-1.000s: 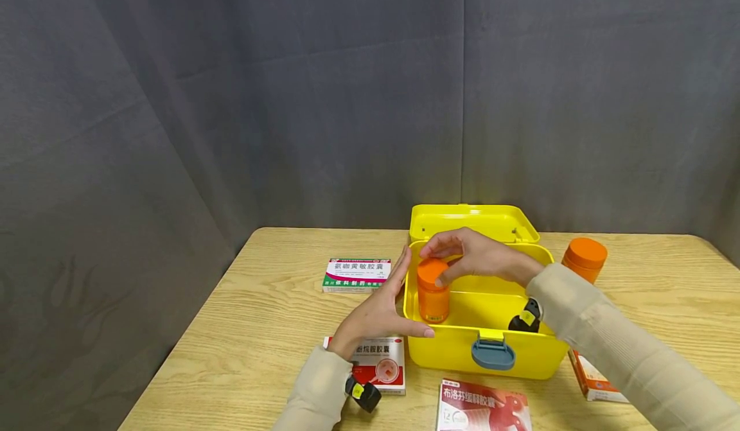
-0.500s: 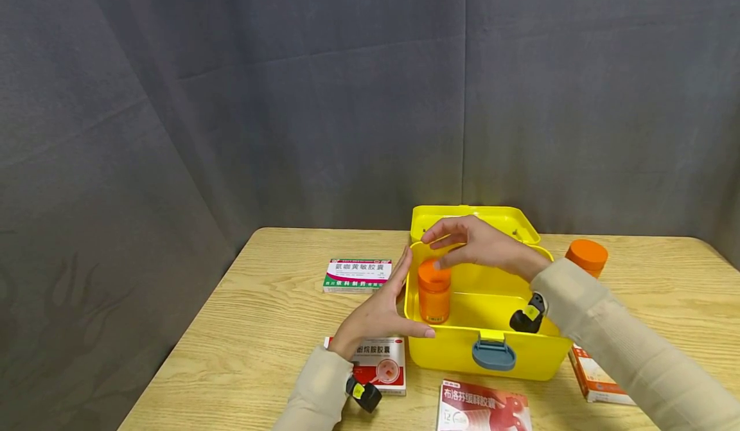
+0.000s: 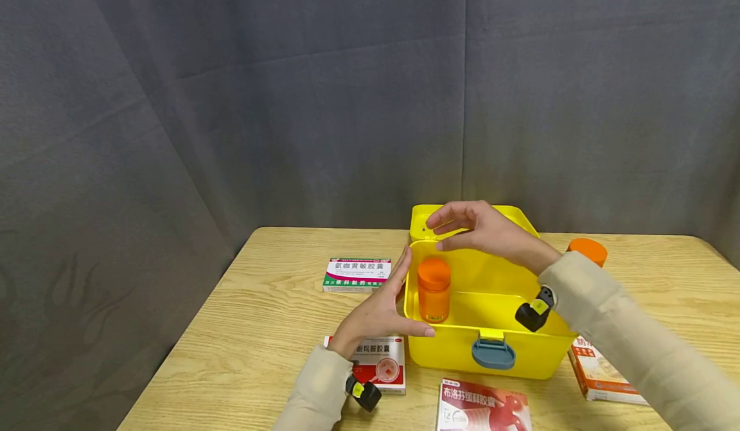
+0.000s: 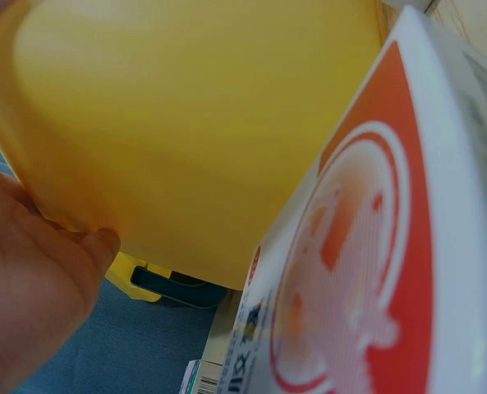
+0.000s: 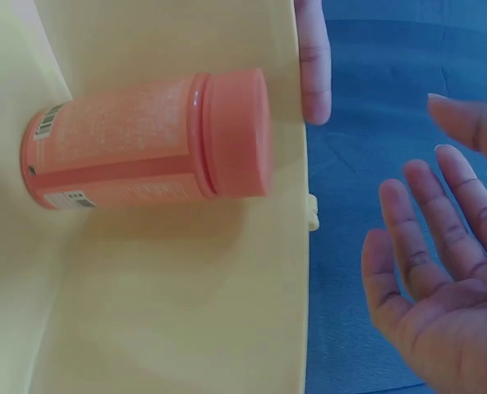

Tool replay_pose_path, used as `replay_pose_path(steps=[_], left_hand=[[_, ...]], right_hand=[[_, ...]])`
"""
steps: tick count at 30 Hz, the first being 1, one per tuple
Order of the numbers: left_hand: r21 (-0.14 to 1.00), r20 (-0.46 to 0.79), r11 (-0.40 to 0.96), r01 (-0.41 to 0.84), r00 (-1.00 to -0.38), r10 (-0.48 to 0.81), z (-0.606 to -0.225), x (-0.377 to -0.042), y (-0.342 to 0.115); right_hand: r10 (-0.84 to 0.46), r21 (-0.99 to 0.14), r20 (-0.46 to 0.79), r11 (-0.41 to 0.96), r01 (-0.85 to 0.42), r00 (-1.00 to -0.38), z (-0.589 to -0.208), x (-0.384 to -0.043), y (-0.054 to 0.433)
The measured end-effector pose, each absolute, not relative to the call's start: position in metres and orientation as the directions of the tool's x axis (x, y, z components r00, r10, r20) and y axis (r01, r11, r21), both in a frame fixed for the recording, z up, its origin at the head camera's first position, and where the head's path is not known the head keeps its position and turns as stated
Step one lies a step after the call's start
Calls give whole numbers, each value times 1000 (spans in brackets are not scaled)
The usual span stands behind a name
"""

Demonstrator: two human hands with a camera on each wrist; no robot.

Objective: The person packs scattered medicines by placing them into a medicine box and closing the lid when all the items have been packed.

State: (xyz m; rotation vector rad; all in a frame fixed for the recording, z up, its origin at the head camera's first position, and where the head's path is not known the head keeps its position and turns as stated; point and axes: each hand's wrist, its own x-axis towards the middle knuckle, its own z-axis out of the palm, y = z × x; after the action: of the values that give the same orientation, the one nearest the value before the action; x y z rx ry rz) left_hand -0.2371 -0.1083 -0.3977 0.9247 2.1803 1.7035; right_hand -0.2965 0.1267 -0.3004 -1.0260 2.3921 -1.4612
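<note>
An orange pill bottle (image 3: 433, 293) with a screw cap stands upright inside the yellow storage box (image 3: 439, 351), against its left end. My left hand (image 3: 376, 322) spans the box's front left corner, fingers straight along the left side and thumb at the front rim. In the left wrist view that thumb (image 4: 99, 246) touches the yellow rim. Above and behind the bottle hovers my right hand (image 3: 491, 232), fingers loosely bent and holding nothing. The right wrist view shows a gap between the bottle (image 5: 128, 144) and that hand (image 5: 448, 287).
The box lid (image 3: 523, 222) is folded back; a grey-blue latch (image 3: 493, 354) hangs in front. Around the box lie a green-and-white medicine box (image 3: 357, 275), a red-and-white one (image 3: 381, 363), a red one (image 3: 482, 408) and an orange-and-white one (image 3: 601, 376). Another orange bottle (image 3: 588, 251) stands right.
My right hand has let go of the bottle's cap and risen up and slightly right, away from it. The bottle stays in the box. My left hand has not moved.
</note>
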Motion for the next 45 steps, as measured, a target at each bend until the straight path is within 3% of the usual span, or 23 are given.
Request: replay_pose_path(steps=[21, 45], left_hand=[[932, 215, 112, 344, -777, 592, -397, -238, -109], [932, 216, 107, 345, -770, 601, -395, -236, -112]], right_hand=[[-611, -834, 270, 238, -498, -744, -273, -280, 147], [-543, -816, 321, 257, -517, -776, -272, -256, 178]])
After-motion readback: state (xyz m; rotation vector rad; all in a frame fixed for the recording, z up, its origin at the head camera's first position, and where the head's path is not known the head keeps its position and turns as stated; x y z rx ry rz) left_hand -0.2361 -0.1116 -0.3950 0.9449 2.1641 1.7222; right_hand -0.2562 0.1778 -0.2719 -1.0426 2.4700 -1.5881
